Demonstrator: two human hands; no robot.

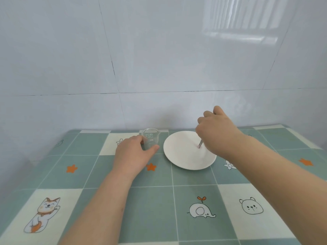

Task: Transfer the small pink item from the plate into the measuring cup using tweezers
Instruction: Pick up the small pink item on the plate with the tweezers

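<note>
A white plate (184, 160) lies on the table near the wall. My right hand (215, 129) hovers over its right half, gripping metal tweezers (200, 144) that point down onto the plate. At the tweezer tips a faint small pink item (197, 147) shows on the plate; whether the tips grip it I cannot tell. Left of the plate stands a clear measuring cup (150, 137), upright. My left hand (132, 154) wraps around its base, thumb in front of the cup.
The table (159, 200) wears a green and cream checked cloth with cartoon animals and orange stars. A white tiled wall (141, 59) rises right behind the cup and plate. The table's left edge falls away past the cat drawing.
</note>
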